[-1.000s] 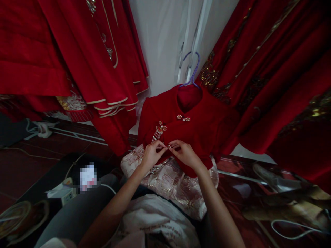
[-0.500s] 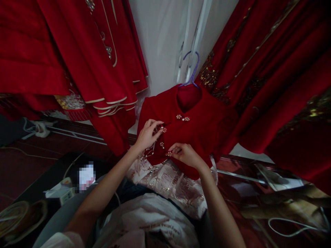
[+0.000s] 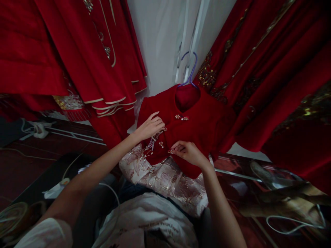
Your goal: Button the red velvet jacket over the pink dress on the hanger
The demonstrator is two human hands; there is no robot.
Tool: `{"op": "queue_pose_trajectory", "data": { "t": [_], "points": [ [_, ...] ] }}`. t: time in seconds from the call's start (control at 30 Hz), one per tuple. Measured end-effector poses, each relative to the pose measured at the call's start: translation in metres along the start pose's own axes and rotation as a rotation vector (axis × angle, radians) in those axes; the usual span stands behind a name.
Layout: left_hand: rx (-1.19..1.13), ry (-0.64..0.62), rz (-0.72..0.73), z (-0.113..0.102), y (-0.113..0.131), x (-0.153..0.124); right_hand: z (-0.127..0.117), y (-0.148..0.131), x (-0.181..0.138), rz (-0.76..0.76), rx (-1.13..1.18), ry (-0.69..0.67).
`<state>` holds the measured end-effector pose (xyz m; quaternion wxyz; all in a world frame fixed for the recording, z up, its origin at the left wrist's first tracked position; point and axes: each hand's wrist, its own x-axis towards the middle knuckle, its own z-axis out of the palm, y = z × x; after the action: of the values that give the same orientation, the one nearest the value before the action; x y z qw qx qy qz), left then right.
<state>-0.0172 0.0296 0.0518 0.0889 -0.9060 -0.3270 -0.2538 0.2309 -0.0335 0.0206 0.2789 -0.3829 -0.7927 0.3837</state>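
A red jacket hangs on a purple hanger in front of me. On its chest sits a pair of beaded flower buttons. My left hand lies on the left front panel with fingers stretched out, its fingertips over another beaded ornament. Strings of beads dangle below that hand. Between thumb and fingertips, my right hand pinches a beaded button by the front opening. One more flower button shows between the hands.
Red garments with cream trim hang at the left, and gold-embroidered red ones at the right. Shiny pale pink fabric lies over my lap. A white power strip rests at the lower left. White door handles stand behind the hanger.
My left hand has gone from a pinch at the beaded ornament to stretched fingers resting over it. My right hand keeps its pinch and has shifted slightly right.
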Motion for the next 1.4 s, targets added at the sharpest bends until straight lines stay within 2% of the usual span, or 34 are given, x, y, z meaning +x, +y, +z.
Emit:
{"op": "queue_pose_trajectory", "data": {
  "t": [0.2, 0.37, 0.5, 0.6, 0.73, 0.83, 1.07, 1.23, 1.4],
  "points": [
    [-0.062, 0.048, 0.006, 0.012, -0.007, 0.006, -0.005, 0.000, -0.002, 0.007, 0.011, 0.016],
    [-0.043, 0.072, 0.000, 0.014, -0.001, 0.006, -0.013, -0.003, -0.005, 0.017, 0.015, 0.023],
    [0.009, 0.199, -0.006, 0.011, 0.013, 0.022, -0.022, -0.006, -0.014, 0.045, 0.063, -0.071],
    [0.076, 0.231, 0.043, 0.010, 0.027, 0.044, -0.030, -0.009, -0.023, 0.072, 0.084, -0.150],
    [0.134, 0.245, -0.001, 0.012, 0.037, 0.069, -0.040, -0.013, -0.034, 0.102, 0.092, -0.170],
    [0.116, 0.242, -0.013, 0.010, 0.039, 0.078, -0.046, -0.015, -0.039, 0.126, 0.084, -0.149],
    [-0.048, 0.222, 0.013, -0.006, 0.040, 0.076, -0.053, -0.014, -0.041, 0.146, 0.083, -0.079],
    [-0.084, 0.158, 0.053, -0.014, 0.034, 0.074, -0.056, -0.021, -0.042, 0.165, 0.082, -0.103],
    [-0.092, 0.178, 0.039, -0.017, 0.036, 0.074, -0.055, -0.024, -0.041, 0.177, 0.079, -0.119]
  ]
}}
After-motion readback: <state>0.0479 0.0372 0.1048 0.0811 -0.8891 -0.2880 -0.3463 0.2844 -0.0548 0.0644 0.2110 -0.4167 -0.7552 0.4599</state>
